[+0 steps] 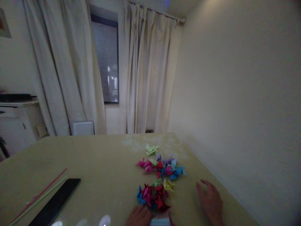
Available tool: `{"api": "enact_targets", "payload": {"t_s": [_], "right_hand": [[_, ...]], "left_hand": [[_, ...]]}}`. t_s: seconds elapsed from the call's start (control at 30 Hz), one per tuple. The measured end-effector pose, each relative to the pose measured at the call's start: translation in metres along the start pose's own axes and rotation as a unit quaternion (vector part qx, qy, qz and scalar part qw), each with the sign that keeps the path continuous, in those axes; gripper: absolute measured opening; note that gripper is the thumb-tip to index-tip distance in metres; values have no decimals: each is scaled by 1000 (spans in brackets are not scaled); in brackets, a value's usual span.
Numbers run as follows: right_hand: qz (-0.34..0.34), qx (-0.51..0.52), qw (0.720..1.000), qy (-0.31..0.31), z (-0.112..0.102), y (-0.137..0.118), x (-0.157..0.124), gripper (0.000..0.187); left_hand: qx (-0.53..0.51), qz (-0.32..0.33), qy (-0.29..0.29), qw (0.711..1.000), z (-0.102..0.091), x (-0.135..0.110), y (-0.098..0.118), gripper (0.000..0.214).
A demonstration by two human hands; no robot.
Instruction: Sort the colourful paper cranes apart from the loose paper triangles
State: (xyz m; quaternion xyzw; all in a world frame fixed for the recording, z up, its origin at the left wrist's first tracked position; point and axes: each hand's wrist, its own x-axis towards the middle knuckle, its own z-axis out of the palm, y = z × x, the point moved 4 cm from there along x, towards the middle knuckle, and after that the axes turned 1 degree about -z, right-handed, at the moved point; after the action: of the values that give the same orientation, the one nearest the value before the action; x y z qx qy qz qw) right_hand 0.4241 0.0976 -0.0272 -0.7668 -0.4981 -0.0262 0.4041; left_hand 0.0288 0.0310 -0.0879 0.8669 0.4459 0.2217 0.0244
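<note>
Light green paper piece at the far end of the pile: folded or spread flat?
Folded: the light green origami piece shows creased, pointed flaps jutting out in different directions.

Looks like matt, creased paper in the multicoloured folded figures (160,169); shines smooth and glossy across the yellowish-green tabletop (101,169); hangs as matt cloth in the long cream curtains (66,62); reflects like glass in the dark upright window pane (105,59).

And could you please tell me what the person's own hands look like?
The left hand and the right hand are both without gloves, and no sleeve or cuff shows on either before the lower edge cuts them off. No ring stands out, though the picture is too soft to be sure.
</note>
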Motion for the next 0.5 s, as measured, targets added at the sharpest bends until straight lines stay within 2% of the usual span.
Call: {"api": "enact_targets", "payload": {"t_s": [0.07,0.13,0.23,0.27,0.33,0.47,0.5], "right_hand": [[1,27,1000,5,-1,1,-1,68],[1,53,998,16,-2,0,-2,69],[6,96,995,30,-2,-1,-5,71],[11,109,993,32,-2,-1,-6,71],[22,128,991,34,-2,-1,-7,70],[20,149,988,39,-2,-4,-9,66],[20,149,988,42,-3,-5,-9,65]], "left_hand": [[-14,-6,-50,999,0,2,-2,46],[-61,-47,-84,993,-4,3,-1,52],[-237,-130,-46,962,-20,2,4,40],[-293,-148,-24,944,-29,3,6,36],[-358,-169,11,918,-49,8,7,42],[-383,-176,47,906,-102,39,-2,56],[-382,-176,40,906,-113,50,-5,56]]}}
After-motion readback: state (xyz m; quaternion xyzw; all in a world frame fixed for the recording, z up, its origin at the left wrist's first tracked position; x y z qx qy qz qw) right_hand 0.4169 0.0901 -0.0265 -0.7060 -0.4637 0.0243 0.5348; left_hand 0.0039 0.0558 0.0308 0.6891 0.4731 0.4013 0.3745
